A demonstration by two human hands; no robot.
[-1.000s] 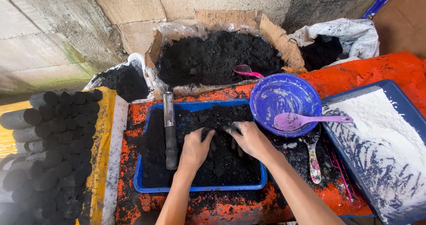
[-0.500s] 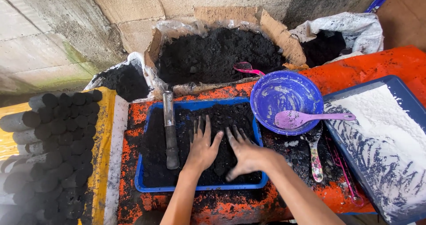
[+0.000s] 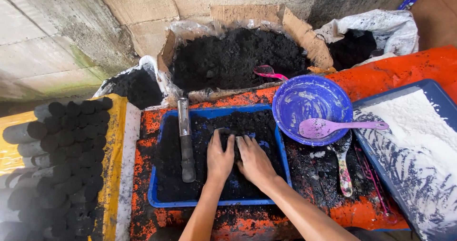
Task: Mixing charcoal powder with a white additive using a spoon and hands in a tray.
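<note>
My left hand (image 3: 220,158) and my right hand (image 3: 253,160) lie side by side, palms down, fingers pressed into the black powder (image 3: 243,124) that fills a blue tray (image 3: 157,200). Both hands are smeared with the black dust. The fingertips push against a mound of the powder toward the tray's far side. A metal tube (image 3: 185,141) lies lengthwise in the tray, just left of my left hand.
A blue bowl (image 3: 312,108) with a purple spoon (image 3: 340,126) stands right of the tray. A second blue tray of white powder (image 3: 414,146) is at far right. A cardboard box of black powder (image 3: 235,55) sits behind. Stacked black cylinders (image 3: 62,160) lie left.
My hands have come together from spread apart and slid forward, pushing the black powder toward the tray's far side.
</note>
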